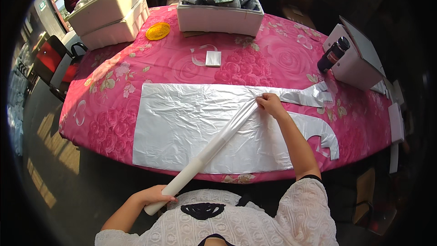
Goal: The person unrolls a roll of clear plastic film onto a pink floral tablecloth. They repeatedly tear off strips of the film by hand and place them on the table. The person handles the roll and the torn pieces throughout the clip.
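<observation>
Silver film and a white tube on a pink desk

A desk, pink and rose-printed, fills most of the view. Silver film lies creased along its near side, ending in strap-like pieces at the right. Toward the far edge stand two stacked white boxes on the left and a loaded box in the middle. Slanting over the film is a white tube, its lower end reaching past the desk's near edge. The left hand has its fingers wrapped around that end; the right hand has its fingers pinched together on the thin far end. The step in hand looks like straightening the tube lengthwise; a next move would call for a steady lower end and a light pinch above. A dark flask at the right bears print too small to read. Beyond the film lie a yellow dish and a pale packet, no writing legible on either.
</observation>
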Motion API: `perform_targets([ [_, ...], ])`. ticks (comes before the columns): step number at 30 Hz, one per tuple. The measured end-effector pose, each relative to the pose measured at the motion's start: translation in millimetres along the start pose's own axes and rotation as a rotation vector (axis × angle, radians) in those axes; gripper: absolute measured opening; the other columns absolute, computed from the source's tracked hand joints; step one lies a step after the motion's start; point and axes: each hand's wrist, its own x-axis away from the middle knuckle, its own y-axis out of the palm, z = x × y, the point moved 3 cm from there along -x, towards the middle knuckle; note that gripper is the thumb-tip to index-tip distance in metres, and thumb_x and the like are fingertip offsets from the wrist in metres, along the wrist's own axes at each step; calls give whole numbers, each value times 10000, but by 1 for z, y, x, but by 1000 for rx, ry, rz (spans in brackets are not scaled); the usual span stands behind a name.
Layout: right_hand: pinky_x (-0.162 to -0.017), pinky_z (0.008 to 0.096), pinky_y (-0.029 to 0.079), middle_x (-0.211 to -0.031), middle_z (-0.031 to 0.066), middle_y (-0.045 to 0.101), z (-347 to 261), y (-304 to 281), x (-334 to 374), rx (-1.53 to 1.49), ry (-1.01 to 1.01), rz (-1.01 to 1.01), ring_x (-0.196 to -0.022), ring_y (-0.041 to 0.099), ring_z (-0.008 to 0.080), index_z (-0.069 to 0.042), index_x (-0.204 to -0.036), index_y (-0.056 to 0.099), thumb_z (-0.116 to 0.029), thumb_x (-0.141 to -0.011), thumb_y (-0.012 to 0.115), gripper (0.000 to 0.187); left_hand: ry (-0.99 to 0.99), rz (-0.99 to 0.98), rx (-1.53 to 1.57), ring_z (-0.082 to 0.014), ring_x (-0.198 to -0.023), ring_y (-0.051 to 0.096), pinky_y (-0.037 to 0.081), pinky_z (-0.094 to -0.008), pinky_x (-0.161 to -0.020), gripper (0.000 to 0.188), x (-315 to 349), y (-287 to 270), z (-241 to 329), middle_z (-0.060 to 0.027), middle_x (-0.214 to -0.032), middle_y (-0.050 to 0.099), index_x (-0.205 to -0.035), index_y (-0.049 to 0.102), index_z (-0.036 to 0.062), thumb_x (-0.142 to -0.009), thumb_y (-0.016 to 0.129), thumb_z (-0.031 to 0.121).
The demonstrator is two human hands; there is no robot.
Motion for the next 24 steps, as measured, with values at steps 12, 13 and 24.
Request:
perform_targets([
  [12,-487,228,382,-616,3,522,8,-23,-6,-156,41,22,-526,441,69,-8,-717,586,-140,-839,599,181,361,272,-1264,-263,-845,610,475,-324,-741,474,15,-22,141,-102,-886,641,-1013,607,79,-616,789,265],
  [13,-514,223,404,-631,2,538,3,-8,-9,-223,59,-55,-546,467,68,-5,-740,602,-161,-843,609,187,430,362,-1367,-280,-848,604,475,-337,-732,496,1,-16,160,-98,-875,637,-1019,603,83,-595,793,256],
  [24,-509,226,384,-619,-11,553,-32,40,-35,73,-36,-249,-547,477,60,-11,-806,647,-152,-827,617,145,1139,190,-1537,-337,-1193,416,343,-424,-992,644,-92,42,163,-190,-1280,434,-1222,454,-16,-770,604,418],
])
